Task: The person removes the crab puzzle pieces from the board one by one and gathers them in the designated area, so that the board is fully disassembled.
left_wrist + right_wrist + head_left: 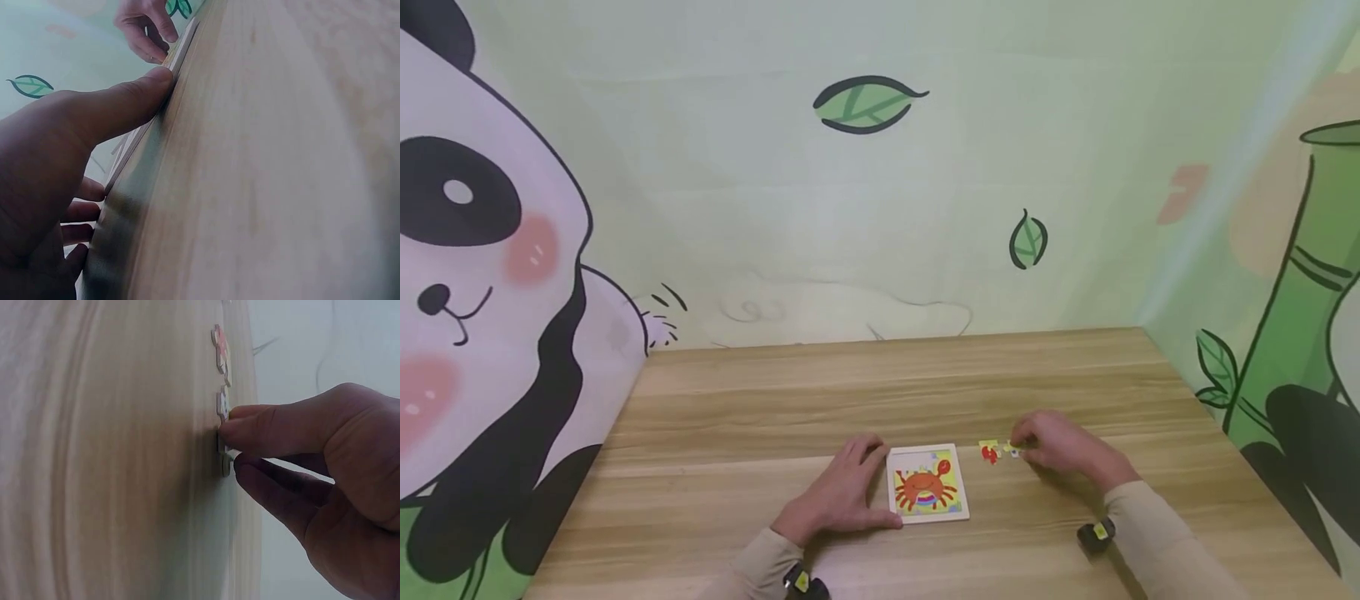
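A square crab jigsaw puzzle in a white frame (962,492) lies flat on the table, with a bare patch at its upper left. Along its left side rests my left hand (847,490), thumb at the lower left corner and fingertips near the upper left one. In the left wrist view the thumb (119,106) reaches straight along the board's edge. Right of the board, my right hand (1063,447) pinches a small puzzle piece (221,442) at the tabletop, its fingertips partly covering it. A red and yellow piece (988,452) lies just left of those fingertips.
The wooden table (760,392) extends around the board and ends at a light green wall (760,200) painted with a panda, leaves and bamboo. Each wrist wears a small black camera, such as the one under the right sleeve (1165,533).
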`<state>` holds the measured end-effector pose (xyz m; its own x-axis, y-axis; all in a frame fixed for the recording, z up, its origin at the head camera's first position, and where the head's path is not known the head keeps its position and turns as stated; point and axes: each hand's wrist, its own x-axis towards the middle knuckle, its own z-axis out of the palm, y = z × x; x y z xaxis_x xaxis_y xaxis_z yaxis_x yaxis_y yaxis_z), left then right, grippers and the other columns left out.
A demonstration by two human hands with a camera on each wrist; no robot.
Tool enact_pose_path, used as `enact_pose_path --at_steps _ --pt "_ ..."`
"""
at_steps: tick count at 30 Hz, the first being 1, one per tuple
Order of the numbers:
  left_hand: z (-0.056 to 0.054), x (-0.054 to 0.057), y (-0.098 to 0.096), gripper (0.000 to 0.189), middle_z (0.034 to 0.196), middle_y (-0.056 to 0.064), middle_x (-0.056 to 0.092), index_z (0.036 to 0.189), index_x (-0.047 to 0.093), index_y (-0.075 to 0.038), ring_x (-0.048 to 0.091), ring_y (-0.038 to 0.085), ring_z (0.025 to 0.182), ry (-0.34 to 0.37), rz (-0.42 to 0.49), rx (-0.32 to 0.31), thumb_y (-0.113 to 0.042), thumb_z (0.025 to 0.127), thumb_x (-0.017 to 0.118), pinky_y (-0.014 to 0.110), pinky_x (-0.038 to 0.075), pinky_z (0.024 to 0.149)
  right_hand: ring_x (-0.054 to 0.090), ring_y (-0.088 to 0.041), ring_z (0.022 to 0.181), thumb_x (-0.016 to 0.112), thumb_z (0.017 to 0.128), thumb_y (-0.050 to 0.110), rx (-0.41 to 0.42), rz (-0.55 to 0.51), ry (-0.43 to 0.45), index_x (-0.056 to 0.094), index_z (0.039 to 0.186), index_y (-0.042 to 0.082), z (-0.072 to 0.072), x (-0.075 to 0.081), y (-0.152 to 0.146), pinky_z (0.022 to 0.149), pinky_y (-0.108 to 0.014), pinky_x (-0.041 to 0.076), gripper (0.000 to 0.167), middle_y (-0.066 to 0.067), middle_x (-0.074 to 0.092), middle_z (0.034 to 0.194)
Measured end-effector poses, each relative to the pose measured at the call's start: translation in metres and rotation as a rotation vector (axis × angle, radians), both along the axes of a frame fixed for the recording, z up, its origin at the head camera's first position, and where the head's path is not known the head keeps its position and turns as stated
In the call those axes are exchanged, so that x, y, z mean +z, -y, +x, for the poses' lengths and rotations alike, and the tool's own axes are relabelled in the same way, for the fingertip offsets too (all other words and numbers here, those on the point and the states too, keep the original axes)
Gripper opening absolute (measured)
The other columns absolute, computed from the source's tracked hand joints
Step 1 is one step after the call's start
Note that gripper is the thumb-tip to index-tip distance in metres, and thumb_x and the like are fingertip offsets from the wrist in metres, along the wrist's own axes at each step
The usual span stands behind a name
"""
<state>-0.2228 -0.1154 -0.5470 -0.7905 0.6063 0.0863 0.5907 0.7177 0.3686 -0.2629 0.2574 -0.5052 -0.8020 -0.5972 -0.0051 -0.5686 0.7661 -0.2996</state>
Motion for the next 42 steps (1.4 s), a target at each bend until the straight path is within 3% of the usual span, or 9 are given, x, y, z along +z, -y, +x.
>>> enact_pose_path --at_steps 8,21,31,42 --pt "-0.001 0.001 0.001 0.105 0.145 0.01 0.037 0.146 0.041 -0.005 0.034 0.028 0.136 0.009 0.003 -0.003 -0.072 0.071 0.069 0.046 0.033 0.114 0.067 -0.025 0.092 0.075 0.077 0.003 -0.037 0.012 -0.011 0.074 0.092 0.009 -0.001 0.001 0.003 0.085 -0.044 0.055 0.016 -0.005 0.072 0.097" --pt "-0.001 0.002 0.0 0.106 0.145 0.012 0.037 0.146 0.04 -0.004 0.034 0.028 0.136 0.014 -0.004 -0.007 -0.073 0.071 0.069 0.046 0.033 0.114 0.067 -0.026 0.091 0.075 0.076 0.002 0.038 -0.036 -0.1 0.074 0.094 0.007 0.002 -0.006 -0.001 0.084 -0.045 0.055 0.018 -0.006 0.071 0.096" --pt "0.001 -0.002 -0.002 0.106 0.145 0.01 0.037 0.146 0.04 -0.005 0.035 0.027 0.134 0.015 -0.003 -0.014 -0.074 0.071 0.068 0.046 0.034 0.113 0.066 -0.026 0.094 0.074 0.079 0.004 -0.027 -0.079 -0.038 0.074 0.096 0.007 0.007 -0.007 -0.003 0.085 -0.046 0.055 0.018 -0.006 0.07 0.099" --pt "0.0 0.001 -0.001 0.105 0.145 0.011 0.036 0.146 0.04 -0.005 0.034 0.029 0.135 0.005 -0.006 -0.006 -0.073 0.071 0.069 0.046 0.033 0.114 0.066 -0.025 0.1 0.074 0.083 0.01 -0.069 -0.083 -0.046 0.071 0.112 0.007 0.004 0.0 0.013 0.089 -0.046 0.054 0.029 -0.005 0.071 0.107"
